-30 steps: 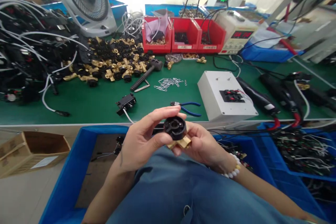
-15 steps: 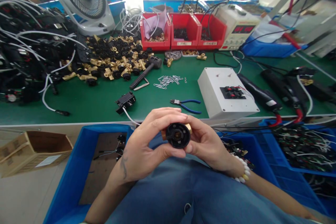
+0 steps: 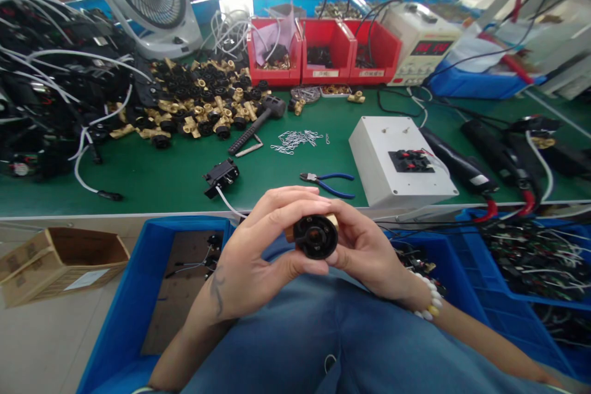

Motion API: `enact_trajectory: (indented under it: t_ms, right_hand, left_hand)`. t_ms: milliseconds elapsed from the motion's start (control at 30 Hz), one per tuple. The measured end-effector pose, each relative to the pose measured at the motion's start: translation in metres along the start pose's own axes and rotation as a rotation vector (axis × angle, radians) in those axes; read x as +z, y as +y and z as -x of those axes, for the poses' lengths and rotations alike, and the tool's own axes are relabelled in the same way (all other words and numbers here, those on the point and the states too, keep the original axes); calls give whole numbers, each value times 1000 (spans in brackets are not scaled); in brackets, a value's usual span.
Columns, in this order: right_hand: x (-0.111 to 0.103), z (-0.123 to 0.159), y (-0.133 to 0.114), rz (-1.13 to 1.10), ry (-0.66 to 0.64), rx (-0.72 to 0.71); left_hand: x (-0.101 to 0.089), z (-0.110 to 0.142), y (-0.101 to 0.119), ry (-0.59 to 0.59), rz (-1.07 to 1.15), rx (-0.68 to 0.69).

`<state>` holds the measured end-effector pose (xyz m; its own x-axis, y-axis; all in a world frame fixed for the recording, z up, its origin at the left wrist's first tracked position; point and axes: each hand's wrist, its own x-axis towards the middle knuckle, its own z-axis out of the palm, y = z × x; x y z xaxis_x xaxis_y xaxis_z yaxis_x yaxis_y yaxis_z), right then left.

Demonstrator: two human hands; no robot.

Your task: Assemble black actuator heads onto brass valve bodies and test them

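Note:
A brass valve fitting with a round black plastic cap [image 3: 316,237] is held above my lap, its open black face turned toward me. My left hand [image 3: 263,252] wraps it from the left, thumb below and fingers over the top. From the right, the fingers and thumb of my right hand [image 3: 362,240] pinch its brass side. My fingers hide much of the brass. Just beyond my hands lie blue-handled cutting pliers [image 3: 329,183]. A small black switch-like module [image 3: 221,177] with a white cable sits left of them.
Brass fittings [image 3: 198,111] are heaped at the back left beside a hammer [image 3: 258,123]. Wire clips [image 3: 295,140] lie mid-bench. A grey box [image 3: 401,160] stands right, red bins [image 3: 327,52] and a power supply [image 3: 422,43] behind. Blue crates [image 3: 115,314] flank my legs.
The fitting has tilted slightly in my fingers, so its black face looks a little different. Both hands keep their hold and have hardly moved.

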<state>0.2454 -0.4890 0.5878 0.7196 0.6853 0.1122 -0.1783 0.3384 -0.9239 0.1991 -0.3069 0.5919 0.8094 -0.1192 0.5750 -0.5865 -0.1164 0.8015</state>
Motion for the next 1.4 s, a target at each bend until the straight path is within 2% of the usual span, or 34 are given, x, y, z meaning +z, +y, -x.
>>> enact_trajectory:
  t_ms: [200, 400, 533, 633, 733, 800, 867, 933, 1000, 1100, 1233, 1400]
  right_hand:
    - [2, 0, -1, -2, 18, 72]
    - [2, -4, 1, -124, -63, 114]
    - [3, -5, 0, -108, -72, 131]
    - [6, -3, -3, -54, -87, 107]
    - [1, -5, -3, 214, -3, 2]
    - [-10, -10, 3, 560, 177, -98]
    - [-28, -19, 13, 999, 375, -140]
    - [-48, -28, 25, 1398, 460, -38]
    - [-65, -36, 34, 1567, 436, 95]
    - [-77, -39, 38, 1561, 402, 153]
    - [-81, -37, 35, 1505, 410, 172]
    - [-78, -33, 21, 1290, 359, 196]
  left_hand:
    - [1, 1, 1, 48, 58, -115]
    - [-2, -2, 6, -37, 210, -369]
    - [0, -3, 11, 29, 282, -428]
    - [3, -2, 11, 32, 358, -442]
    - [6, -1, 5, 85, 454, -431]
    - [7, -1, -1, 195, 531, -444]
    - [7, -1, -7, 306, 593, -471]
    - [6, -2, -13, 382, 615, -493]
    - [4, -3, -18, 426, 610, -502]
    - [3, -3, -22, 433, 586, -501]
    - [5, -2, -26, 397, 520, -486]
    - [5, 0, -36, 298, 466, -532]
